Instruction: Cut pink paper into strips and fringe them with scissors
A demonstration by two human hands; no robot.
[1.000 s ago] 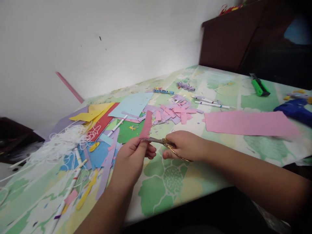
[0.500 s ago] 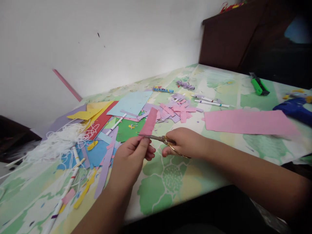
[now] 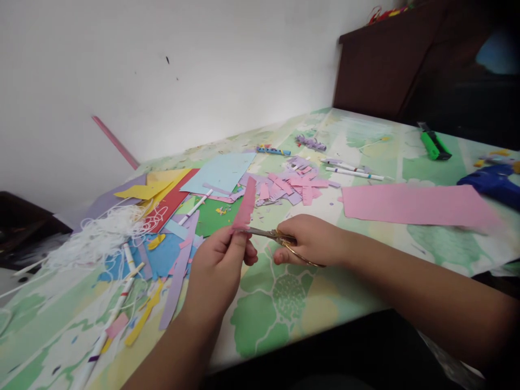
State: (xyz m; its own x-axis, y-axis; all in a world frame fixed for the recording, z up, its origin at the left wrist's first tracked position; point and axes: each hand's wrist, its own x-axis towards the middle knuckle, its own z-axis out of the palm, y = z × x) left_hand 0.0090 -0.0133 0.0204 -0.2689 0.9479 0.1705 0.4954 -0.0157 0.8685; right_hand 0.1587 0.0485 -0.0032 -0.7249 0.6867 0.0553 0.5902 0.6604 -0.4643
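Observation:
My left hand (image 3: 221, 265) pinches the lower end of a pink paper strip (image 3: 246, 203), which stands up from between thumb and fingers. Small cuts show along the strip's right edge. My right hand (image 3: 311, 238) is closed around the gold handles of a pair of scissors (image 3: 284, 238). The blades reach left to the strip just above my left thumb; their tips are partly hidden by the paper and thumb. Behind the strip lies a heap of pink and purple paper cuttings (image 3: 290, 184).
A pink paper sheet (image 3: 410, 206) lies to the right, with a green cutter (image 3: 434, 142) and blue object (image 3: 491, 184) beyond. White string (image 3: 109, 227), coloured sheets (image 3: 219, 170) and white sticks (image 3: 355, 173) cover parts of the flowered tablecloth (image 3: 264, 319). A wall stands behind.
The pink strip has turned, so it looks narrower and more edge-on. The scissors have shifted slightly right, while my left hand stays nearly in place, still pinching the strip.

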